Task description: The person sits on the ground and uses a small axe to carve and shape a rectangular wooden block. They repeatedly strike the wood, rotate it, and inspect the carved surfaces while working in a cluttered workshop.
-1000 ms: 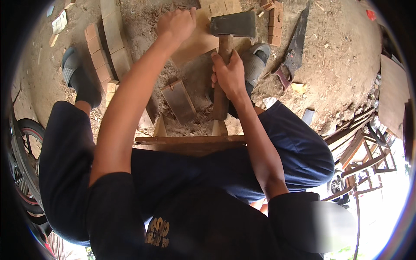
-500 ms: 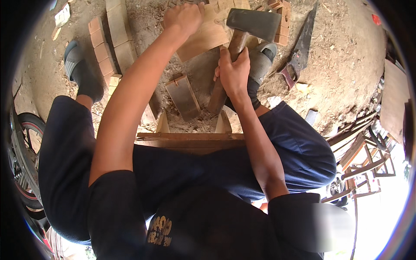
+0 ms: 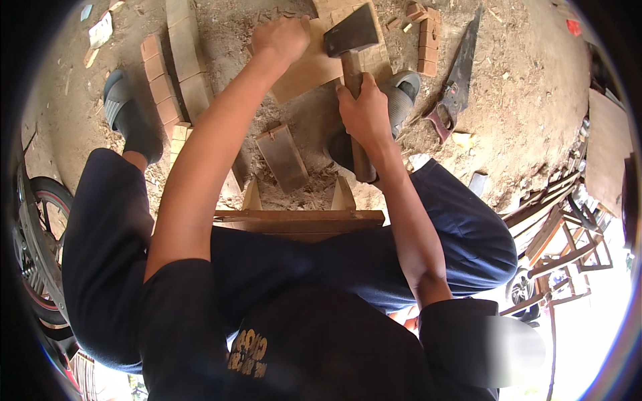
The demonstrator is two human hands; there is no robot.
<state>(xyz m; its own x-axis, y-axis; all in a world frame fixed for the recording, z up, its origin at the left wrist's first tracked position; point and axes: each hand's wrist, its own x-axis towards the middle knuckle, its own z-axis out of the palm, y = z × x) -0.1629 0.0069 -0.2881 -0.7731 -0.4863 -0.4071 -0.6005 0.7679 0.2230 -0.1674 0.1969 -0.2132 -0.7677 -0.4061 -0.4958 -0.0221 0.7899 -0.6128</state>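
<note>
My right hand [image 3: 366, 110] is wrapped round the wooden handle of an axe [image 3: 361, 160]. Its dark, wedge-shaped head [image 3: 352, 32] is over the right side of a pale wooden board [image 3: 304, 75]. At the board's far left edge, my left hand [image 3: 282, 39] is closed, apparently gripping it; the fingertips are hidden beneath the knuckles. More light wood [image 3: 374, 60] lies under and beyond the axe head. A small dark-faced wooden block [image 3: 283, 159] rests on the ground between my feet.
A handsaw [image 3: 458, 77] lies on the dirt at the right, beside a short row of reddish blocks [image 3: 429, 43]. Longer rows of blocks [image 3: 158, 83] run along the left. A wooden bench edge [image 3: 297, 217] sits before my lap. A motorcycle wheel [image 3: 50, 207] stands far left, wooden frames [image 3: 568, 250] right.
The axe head has swung left and turned, coming over the board, while its handle end has shifted right. My left hand stays at the board's far edge, with little movement.
</note>
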